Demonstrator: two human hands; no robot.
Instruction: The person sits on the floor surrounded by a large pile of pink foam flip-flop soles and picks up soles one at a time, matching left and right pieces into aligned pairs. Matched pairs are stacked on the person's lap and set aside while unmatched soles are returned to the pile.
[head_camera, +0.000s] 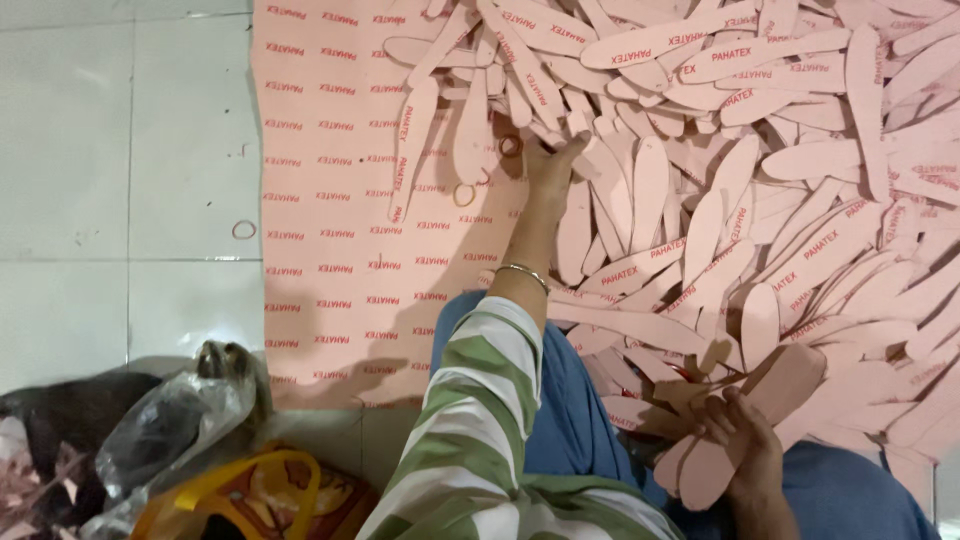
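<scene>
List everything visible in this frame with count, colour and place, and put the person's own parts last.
Insole cut-outs: too many to count, pink with red print, heaped across the upper right.
Sheet: one, pink with rows of red print, flat on the floor under the heap.
Rubber bands: three in view, tan, two on the sheet near the left hand, one on the tiles.
Floor tiles: white, left side.
Plastic bags: clear and grey, crumpled, lower left.
Yellow bag: one, yellow handles, bottom left.
Bangle: one, silver, left wrist.
Striped sleeve: green and white, left arm.
Left hand: stretched out into the heap, touching insoles.
Right hand: grip on a bundle of insoles, lower right.
</scene>
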